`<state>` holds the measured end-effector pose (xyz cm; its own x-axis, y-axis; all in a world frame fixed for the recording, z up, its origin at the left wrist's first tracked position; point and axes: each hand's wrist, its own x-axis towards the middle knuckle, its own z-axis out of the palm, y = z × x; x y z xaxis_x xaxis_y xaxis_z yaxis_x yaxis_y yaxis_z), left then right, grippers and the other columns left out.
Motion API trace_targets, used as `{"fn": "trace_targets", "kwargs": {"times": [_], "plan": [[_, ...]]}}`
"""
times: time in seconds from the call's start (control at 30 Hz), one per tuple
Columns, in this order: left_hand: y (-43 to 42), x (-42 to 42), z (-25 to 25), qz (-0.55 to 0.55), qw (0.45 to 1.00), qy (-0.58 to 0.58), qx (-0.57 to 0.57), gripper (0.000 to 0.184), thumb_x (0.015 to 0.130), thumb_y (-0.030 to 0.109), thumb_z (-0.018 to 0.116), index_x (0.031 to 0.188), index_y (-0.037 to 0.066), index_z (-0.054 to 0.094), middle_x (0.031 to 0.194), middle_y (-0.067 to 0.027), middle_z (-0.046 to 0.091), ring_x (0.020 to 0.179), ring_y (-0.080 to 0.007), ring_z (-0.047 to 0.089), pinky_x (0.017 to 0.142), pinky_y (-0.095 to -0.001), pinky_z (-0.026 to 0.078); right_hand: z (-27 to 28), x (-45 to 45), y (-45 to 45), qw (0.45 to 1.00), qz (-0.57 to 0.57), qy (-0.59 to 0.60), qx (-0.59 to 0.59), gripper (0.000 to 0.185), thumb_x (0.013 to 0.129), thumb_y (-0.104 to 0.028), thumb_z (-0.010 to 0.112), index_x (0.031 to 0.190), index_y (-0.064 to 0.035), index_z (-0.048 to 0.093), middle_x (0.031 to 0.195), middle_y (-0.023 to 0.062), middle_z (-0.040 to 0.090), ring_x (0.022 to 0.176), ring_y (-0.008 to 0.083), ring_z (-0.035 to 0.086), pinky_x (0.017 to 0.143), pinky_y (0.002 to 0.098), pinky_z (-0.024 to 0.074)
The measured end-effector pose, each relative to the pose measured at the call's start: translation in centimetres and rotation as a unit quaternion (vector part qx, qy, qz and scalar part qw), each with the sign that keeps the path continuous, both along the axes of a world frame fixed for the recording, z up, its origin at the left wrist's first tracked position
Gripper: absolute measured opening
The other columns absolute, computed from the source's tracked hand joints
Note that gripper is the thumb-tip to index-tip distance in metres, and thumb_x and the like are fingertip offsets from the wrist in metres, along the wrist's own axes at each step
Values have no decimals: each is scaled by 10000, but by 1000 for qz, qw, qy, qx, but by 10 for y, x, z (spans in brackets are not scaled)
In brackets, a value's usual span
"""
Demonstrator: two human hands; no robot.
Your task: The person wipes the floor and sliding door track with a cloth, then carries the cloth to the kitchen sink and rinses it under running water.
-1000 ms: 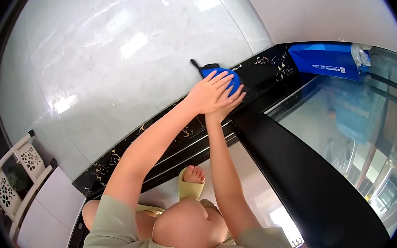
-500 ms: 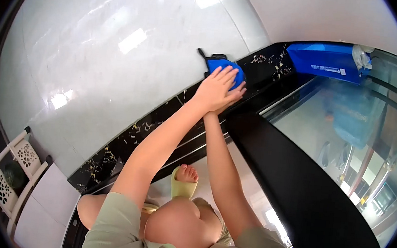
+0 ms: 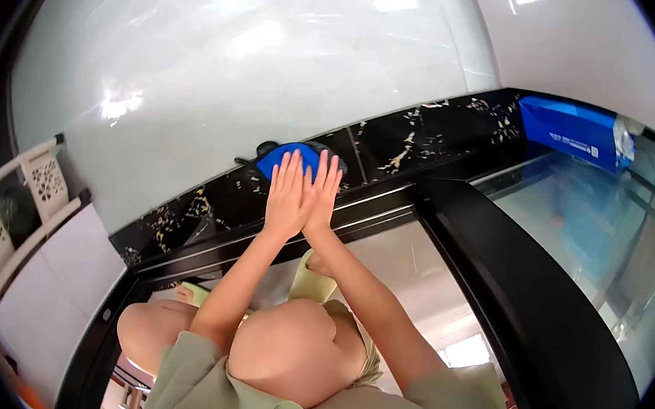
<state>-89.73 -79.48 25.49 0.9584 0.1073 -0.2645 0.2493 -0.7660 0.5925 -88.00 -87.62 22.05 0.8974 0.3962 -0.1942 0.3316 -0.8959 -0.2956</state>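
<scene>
A blue cloth-like piece with black edges and a dark strap lies on the black, gold-veined stone strip, partly over its border with the pale floor. My left hand rests flat on it, fingers stretched forward. Close against it, my right hand also reaches forward with straight fingers over the right part of the piece. The hands overlap near the thumbs, and neither is wrapped round anything. Its lower part is hidden under my palms.
A blue paper bag stands at the right behind glass panels. A black door frame runs along my right side. White chair-like furniture with cut-out patterns is at the left. Glossy pale tiles lie ahead.
Both hands and the blue piece have slid left along the black strip, past a seam in the stone. The camera view has turned too, and the right hand's fingers now show more.
</scene>
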Motion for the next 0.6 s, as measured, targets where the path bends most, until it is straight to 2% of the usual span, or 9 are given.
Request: {"fn": "trace_targets", "kwargs": {"times": [0.03, 0.13, 0.3, 0.4, 0.53, 0.6], "plan": [[6, -18, -4, 44, 999, 12, -3, 592, 944, 324, 372, 1388, -59, 294, 1504, -200, 208, 1411, -357, 140, 1134, -477, 98, 2, -7, 5, 998, 34, 44, 33, 461, 874, -244, 477, 1282, -30, 479, 1514, 206, 140, 1396, 416, 118, 1119, 526, 148], [23, -63, -10, 150, 989, 7, -1, 587, 973, 311, 293, 1431, -45, 207, 1524, -195, 149, 1423, -352, 82, 1138, -471, 47, 3, -24, 25, 983, 144, 63, 97, 442, 864, -255, 484, 1250, -44, 524, 1515, 189, 171, 1399, 398, 130, 1126, 517, 129], [38, -106, -19, 307, 952, 1, 17, 593, 983, 306, 257, 1454, -33, 136, 1537, -190, 95, 1429, -343, 41, 1140, -467, 16, 0, -38, 62, 942, 322, 48, 81, 442, 858, -267, 489, 1264, -97, 533, 1522, 158, 176, 1408, 362, 126, 1138, 486, 112], [49, -116, -19, 347, 937, -11, 33, 602, 970, 287, 298, 1448, -44, 143, 1529, -207, 112, 1426, -353, 52, 1137, -486, 35, 5, -43, 83, 921, 381, 56, 62, 442, 875, -267, 471, 1291, -124, 510, 1534, 146, 142, 1413, 349, 107, 1143, 481, 88], [83, -126, -22, 313, 948, -12, 62, 576, 969, 261, 348, 1435, -39, 192, 1523, -198, 148, 1415, -377, 87, 1137, -480, 67, -1, -51, 104, 922, 371, 49, 96, 435, 874, -260, 459, 1268, -91, 530, 1516, 173, 186, 1407, 357, 118, 1139, 489, 98], [102, -130, -12, 280, 957, -5, 82, 558, 964, 246, 358, 1426, -37, 223, 1516, -185, 182, 1414, -342, 129, 1141, -460, 99, -4, -55, 113, 921, 364, 35, 138, 419, 858, -237, 476, 1231, -64, 558, 1498, 175, 229, 1396, 357, 157, 1132, 492, 126]]}}
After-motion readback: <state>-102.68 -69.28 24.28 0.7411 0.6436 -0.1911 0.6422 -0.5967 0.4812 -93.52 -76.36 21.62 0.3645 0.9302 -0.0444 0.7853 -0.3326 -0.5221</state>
